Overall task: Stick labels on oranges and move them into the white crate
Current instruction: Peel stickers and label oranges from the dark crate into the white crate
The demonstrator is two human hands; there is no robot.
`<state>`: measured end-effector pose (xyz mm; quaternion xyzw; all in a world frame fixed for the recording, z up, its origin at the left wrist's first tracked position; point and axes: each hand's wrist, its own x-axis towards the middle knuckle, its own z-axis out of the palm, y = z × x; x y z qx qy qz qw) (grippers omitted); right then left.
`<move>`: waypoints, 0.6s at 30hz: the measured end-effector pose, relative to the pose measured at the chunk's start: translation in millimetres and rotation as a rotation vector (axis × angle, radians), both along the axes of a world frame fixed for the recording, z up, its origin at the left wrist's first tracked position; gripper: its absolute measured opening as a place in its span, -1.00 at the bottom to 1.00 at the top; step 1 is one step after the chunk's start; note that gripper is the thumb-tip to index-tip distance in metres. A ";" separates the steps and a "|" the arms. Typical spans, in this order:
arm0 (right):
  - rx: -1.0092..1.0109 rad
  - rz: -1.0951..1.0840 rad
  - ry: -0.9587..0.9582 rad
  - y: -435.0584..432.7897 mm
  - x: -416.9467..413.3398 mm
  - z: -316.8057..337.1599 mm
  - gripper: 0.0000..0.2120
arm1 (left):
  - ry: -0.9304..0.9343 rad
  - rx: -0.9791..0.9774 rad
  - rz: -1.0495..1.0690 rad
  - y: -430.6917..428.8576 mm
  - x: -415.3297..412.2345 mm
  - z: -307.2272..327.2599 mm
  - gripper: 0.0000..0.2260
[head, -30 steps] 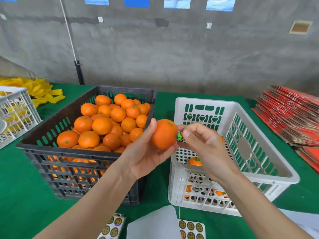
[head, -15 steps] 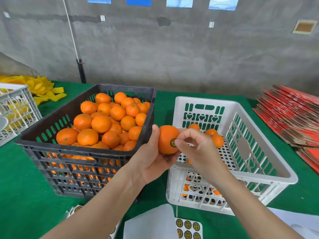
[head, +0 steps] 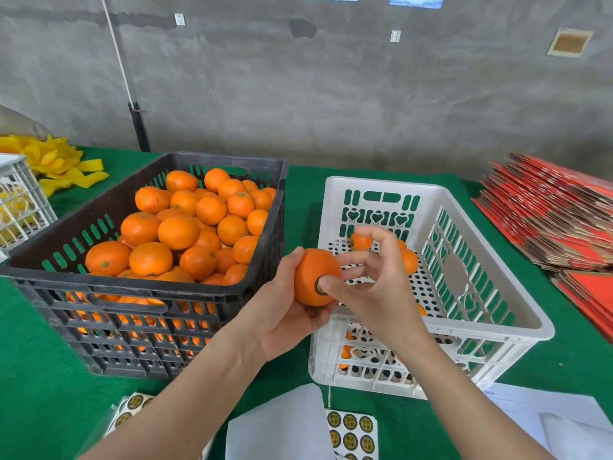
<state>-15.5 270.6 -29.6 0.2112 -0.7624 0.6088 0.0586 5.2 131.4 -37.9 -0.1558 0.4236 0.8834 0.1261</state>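
Observation:
My left hand [head: 282,313] grips an orange [head: 306,272] in front of me, between the two crates. A round dark label [head: 317,286] sits on its right side, and the thumb of my right hand [head: 374,290] presses on it while the other fingers spread loosely. The white crate [head: 491,260] stands just right of the hands with a few labelled oranges [head: 409,260] on its floor. The black crate [head: 139,287] on the left is heaped with oranges [head: 179,232]. Sheets of round labels [head: 351,433] lie near the table's front edge.
Another label sheet [head: 129,406] and white backing paper [head: 282,426] lie on the green table [head: 39,376]. A stack of red flat cartons [head: 557,210] fills the right side. At far left stand a white basket [head: 16,200] and yellow foam nets [head: 56,164].
My right hand brought the label onto the orange and now presses it with the thumb, fingers spread. Both hands dropped slightly toward the white crate's near rim.

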 end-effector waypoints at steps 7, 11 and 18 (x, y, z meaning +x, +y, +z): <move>0.306 0.094 0.147 -0.7 -10.0 0.7 -0.33 | 0.115 -0.034 -0.145 9.0 -14.7 4.6 -0.50; 0.372 -0.076 0.106 19.4 -77.5 14.5 -0.40 | 0.227 -0.620 -0.039 -10.7 -31.1 17.1 -0.41; 1.479 0.093 -0.133 47.5 -182.9 -48.1 -0.39 | 0.196 -0.567 0.270 -72.4 -45.7 23.8 -0.53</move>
